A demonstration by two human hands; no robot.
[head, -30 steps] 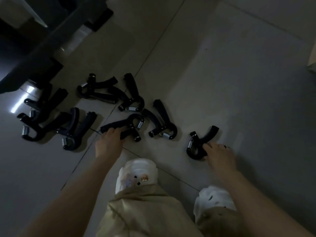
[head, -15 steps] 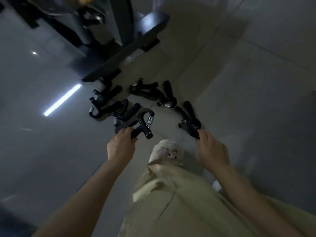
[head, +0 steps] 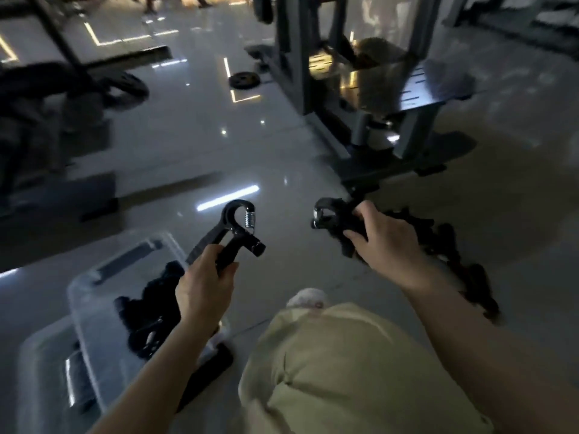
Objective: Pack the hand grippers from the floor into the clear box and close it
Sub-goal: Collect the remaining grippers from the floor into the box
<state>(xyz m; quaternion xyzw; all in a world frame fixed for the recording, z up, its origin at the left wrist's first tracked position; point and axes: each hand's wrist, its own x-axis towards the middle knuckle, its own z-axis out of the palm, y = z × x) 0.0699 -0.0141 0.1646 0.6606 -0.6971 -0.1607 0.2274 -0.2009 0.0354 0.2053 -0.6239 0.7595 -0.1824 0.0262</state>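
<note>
Clear box (head: 94, 296) on the floor at left, open, a few dark grippers inside, count unclear. Left hand (head: 205, 288) grasps one hand gripper (head: 233, 233) above its edge. Right hand (head: 383, 242) clutches a second gripper (head: 332, 216). Blurred pile of grippers (head: 454, 261) lies on the floor, uncountable.

— What's different from a second ago?
— Both hand grippers are off the floor: the left hand (head: 205, 288) holds one (head: 233, 233) up beside the clear box (head: 94, 296), the right hand (head: 380, 242) grips another (head: 336, 219).
</note>
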